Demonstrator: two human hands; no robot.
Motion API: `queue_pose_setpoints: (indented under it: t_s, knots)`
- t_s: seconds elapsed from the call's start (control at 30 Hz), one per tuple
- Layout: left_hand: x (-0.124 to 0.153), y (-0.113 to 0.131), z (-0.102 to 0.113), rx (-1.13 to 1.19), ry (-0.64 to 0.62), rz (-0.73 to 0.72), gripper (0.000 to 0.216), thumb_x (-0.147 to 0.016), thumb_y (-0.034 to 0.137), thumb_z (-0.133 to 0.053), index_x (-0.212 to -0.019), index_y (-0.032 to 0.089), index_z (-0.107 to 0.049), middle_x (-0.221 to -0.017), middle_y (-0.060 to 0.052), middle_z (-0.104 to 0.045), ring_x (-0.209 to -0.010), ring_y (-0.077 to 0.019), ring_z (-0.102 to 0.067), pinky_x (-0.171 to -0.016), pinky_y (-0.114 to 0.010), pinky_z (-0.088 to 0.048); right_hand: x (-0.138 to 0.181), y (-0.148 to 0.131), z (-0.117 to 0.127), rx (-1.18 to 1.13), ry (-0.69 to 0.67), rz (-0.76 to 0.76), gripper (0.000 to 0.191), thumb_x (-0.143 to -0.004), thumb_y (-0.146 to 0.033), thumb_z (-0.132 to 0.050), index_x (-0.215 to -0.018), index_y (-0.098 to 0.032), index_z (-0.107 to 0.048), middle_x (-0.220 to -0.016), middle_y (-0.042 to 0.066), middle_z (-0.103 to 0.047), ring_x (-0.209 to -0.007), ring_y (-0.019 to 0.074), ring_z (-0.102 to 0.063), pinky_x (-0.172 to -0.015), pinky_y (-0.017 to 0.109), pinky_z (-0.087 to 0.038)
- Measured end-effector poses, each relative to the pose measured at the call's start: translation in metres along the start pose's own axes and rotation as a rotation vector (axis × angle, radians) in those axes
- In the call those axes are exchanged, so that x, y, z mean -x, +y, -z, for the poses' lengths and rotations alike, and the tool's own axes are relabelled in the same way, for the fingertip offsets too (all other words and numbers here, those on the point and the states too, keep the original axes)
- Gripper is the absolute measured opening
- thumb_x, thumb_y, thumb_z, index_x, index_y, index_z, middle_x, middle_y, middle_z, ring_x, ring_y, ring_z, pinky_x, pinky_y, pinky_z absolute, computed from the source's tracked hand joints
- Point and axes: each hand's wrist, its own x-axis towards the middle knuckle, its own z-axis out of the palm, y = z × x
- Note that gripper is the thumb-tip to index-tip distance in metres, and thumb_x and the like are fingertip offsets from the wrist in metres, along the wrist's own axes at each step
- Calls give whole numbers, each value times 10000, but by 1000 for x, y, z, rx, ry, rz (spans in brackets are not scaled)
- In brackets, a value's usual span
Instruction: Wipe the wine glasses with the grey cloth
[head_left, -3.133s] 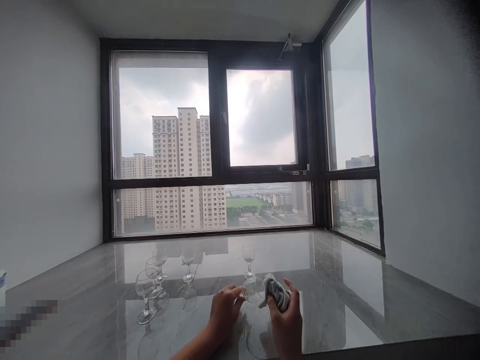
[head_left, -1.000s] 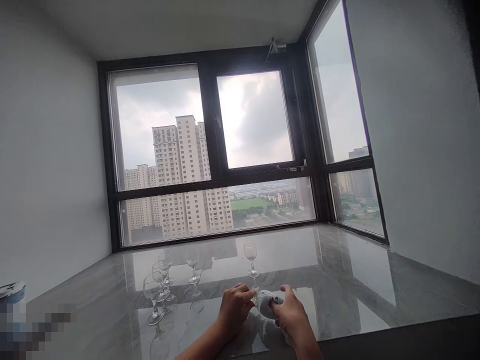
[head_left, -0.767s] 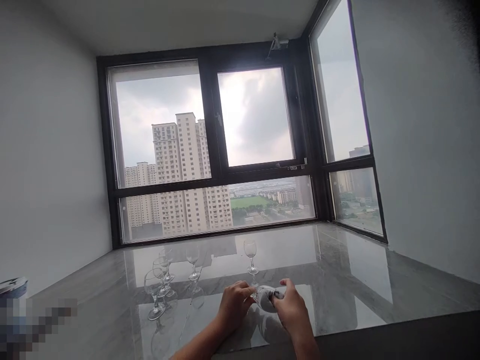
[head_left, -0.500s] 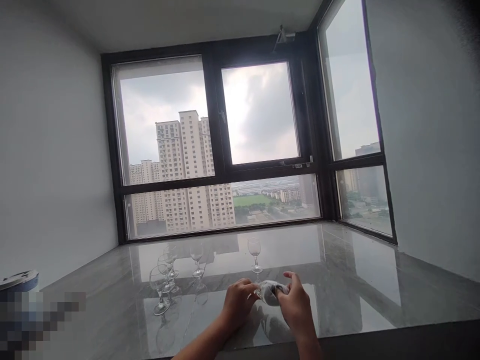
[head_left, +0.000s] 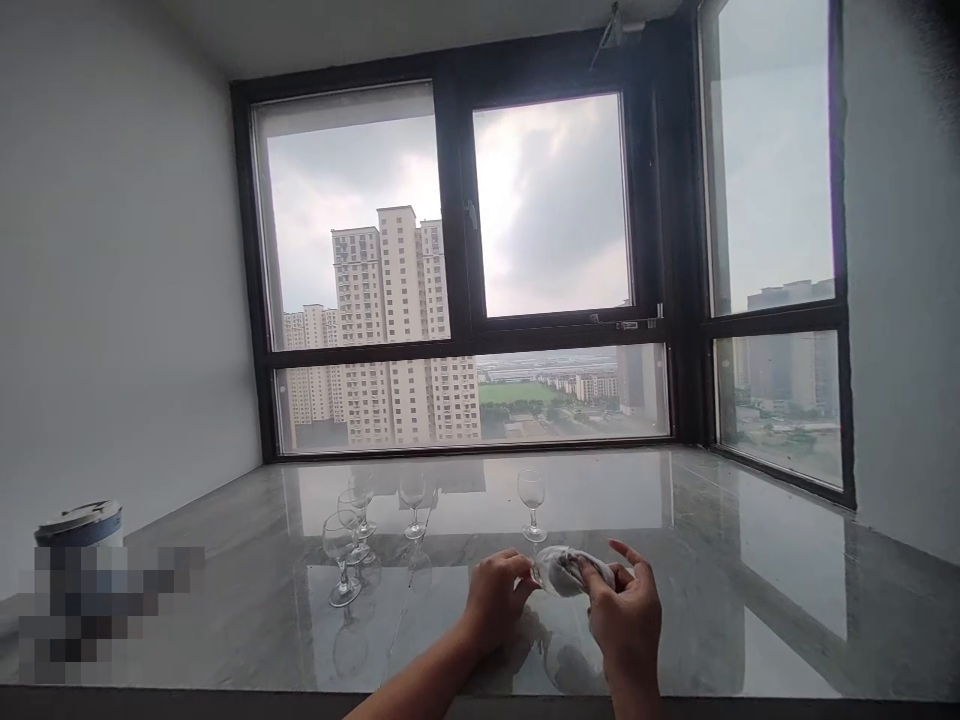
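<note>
Over the near part of the marble ledge, my left hand (head_left: pixel 497 597) pinches the stem end of a small wine glass (head_left: pixel 550 576) lying sideways in the air. Its mouth faces right, toward my right hand (head_left: pixel 628 612). Those fingers are closed on a whitish cloth (head_left: pixel 598 569), which is bunched into the bowl; one finger sticks out. Just beyond my hands a wine glass (head_left: pixel 532 491) stands upright. To the left, another upright glass (head_left: pixel 412 493) stands apart, beside a cluster of several more, the nearest glass (head_left: pixel 341 540) in front.
The glossy grey marble ledge (head_left: pixel 697 600) spreads under everything and reflects the windows. At the far left stands a tub (head_left: pixel 79 525) with a white and blue rim, partly blurred out. Dark-framed windows (head_left: pixel 465 345) close off the back, with plain walls on both sides.
My head view has turned, so the scene sits straighter and the ledge items appear farther right. My right fingers and the cloth have shifted at the glass's mouth; both hands keep their hold.
</note>
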Motion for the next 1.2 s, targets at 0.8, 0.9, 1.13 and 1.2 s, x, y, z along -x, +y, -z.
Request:
queue_pose_setpoints:
  t_s: [0.8, 0.9, 1.13, 1.2]
  knots:
    - [-15, -36, 1, 947, 302, 419, 621, -544, 732, -749, -689, 132, -678, -511, 44, -477, -438, -68, -341, -462, -222, -232, -16, 5, 38, -266, 259, -197, 932, -528, -515, -844, -1308, -198, -446, -1034, 66, -598, -845, 217, -629, -678, 279, -502]
    - [-12, -19, -5, 1052, 181, 431, 676, -469, 750, -782, -737, 139, -672, -474, 78, -431, -389, -39, -256, -412, -206, -171, -8, 11, 19, -236, 59, -187, 842, -597, -573, -771, -1266, -181, -443, -1026, 83, -633, -900, 251, -654, -776, 318, -517]
    - [-22, 24, -26, 1081, -68, 396, 619, -534, 720, -780, -708, 145, -627, -505, 68, -466, -379, -29, -288, -389, -190, -198, 4, 17, -2, -206, -103, -170, 677, -547, -449, -789, -1117, -164, -559, -899, 73, -692, -836, 276, -670, -733, 334, -521]
    - [-33, 27, -33, 1050, -42, 377, 581, -560, 684, -784, -692, 138, -635, -536, 50, -496, -412, -41, -345, -405, -189, -255, 0, 20, 4, -191, -44, -171, 703, -561, -415, -768, -1171, -164, -524, -900, 66, -690, -836, 270, -668, -728, 328, -517]
